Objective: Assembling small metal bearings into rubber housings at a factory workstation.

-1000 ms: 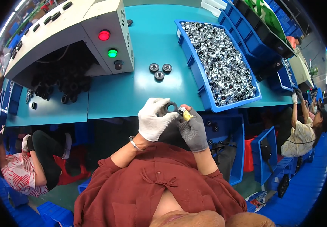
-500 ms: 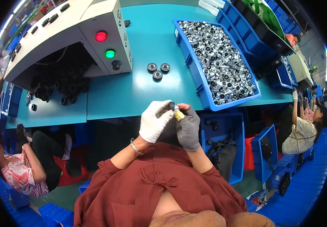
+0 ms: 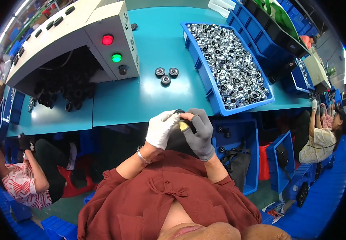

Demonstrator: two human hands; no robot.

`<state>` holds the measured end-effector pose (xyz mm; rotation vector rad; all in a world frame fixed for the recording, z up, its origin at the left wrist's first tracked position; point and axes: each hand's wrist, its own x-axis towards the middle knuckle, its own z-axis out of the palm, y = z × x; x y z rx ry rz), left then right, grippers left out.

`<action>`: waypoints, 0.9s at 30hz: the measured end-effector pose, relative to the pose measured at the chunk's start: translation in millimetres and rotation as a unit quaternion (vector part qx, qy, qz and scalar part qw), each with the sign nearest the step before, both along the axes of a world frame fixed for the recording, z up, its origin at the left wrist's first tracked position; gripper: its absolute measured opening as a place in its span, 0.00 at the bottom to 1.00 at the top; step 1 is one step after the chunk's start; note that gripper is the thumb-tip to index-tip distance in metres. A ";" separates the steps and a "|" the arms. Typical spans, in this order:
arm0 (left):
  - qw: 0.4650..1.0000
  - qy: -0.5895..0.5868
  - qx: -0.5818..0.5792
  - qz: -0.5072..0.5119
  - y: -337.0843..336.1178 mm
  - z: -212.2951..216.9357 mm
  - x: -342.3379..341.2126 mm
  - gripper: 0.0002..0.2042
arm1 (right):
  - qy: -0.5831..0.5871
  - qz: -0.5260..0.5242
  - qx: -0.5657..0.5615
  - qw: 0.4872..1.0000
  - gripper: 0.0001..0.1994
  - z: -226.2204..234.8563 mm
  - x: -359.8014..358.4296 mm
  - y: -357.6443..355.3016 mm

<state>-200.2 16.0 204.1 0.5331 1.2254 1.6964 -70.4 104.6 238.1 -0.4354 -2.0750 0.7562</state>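
Black round part [image 3: 180, 113] pinched between both gloved hands [image 3: 181, 130] at table edge [image 3: 113, 122].

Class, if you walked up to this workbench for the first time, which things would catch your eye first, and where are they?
The long blue plastic bin of shiny silver metal parts at the right of the teal table. Next, the round red lamp above the round green lamp on the grey control box, upper left.
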 end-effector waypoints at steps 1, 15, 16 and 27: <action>1.000 -0.017 0.008 0.006 0.8 -1.6 0.5 0.14 | -0.001 -0.006 0.027 1.000 0.16 1.5 -0.4 2.5; 0.998 -0.065 0.001 0.005 5.0 -8.6 3.5 0.13 | 0.019 -0.008 -0.197 0.980 0.15 8.6 4.7 -12.0; 0.999 -0.040 0.009 0.005 4.6 -7.2 4.9 0.14 | 0.019 -0.009 -0.197 0.980 0.15 9.3 4.3 -10.8; 0.996 -0.082 0.008 -0.031 2.6 -1.7 1.6 0.15 | 0.002 0.001 0.060 0.998 0.15 -4.4 7.0 6.8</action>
